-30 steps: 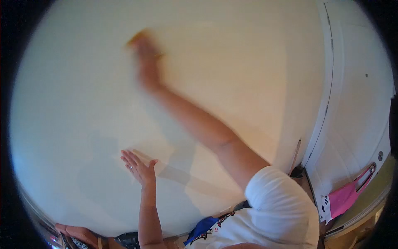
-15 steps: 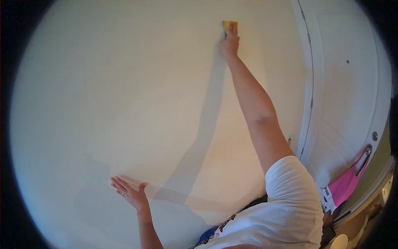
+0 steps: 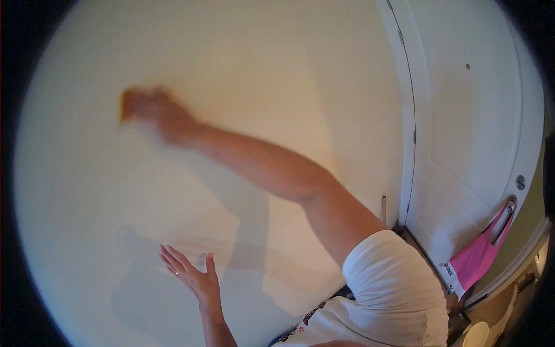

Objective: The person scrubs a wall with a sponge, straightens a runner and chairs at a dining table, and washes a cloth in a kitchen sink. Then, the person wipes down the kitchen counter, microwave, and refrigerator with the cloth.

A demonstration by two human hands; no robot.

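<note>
My right hand [image 3: 165, 115], blurred by motion, is stretched across to the upper left of the wall [image 3: 277, 75]. It grips a yellow sponge [image 3: 125, 105], pressed against or very close to the wall; the smear hides which. Lower down, my left hand [image 3: 193, 273] is raised with its fingers spread and a ring on one finger. Nothing is in it. Whether its palm touches the wall I cannot tell.
On the right stands a white panelled door [image 3: 462, 115] with a lock [image 3: 521, 182]. A pink and white bag [image 3: 477, 254] hangs from its handle. At the lower right edge is a pale round object [image 3: 477, 334].
My right hand has swept the sponge from the upper right of the wall far to the left and somewhat down. The view has shifted slightly; my left hand stays low and open.
</note>
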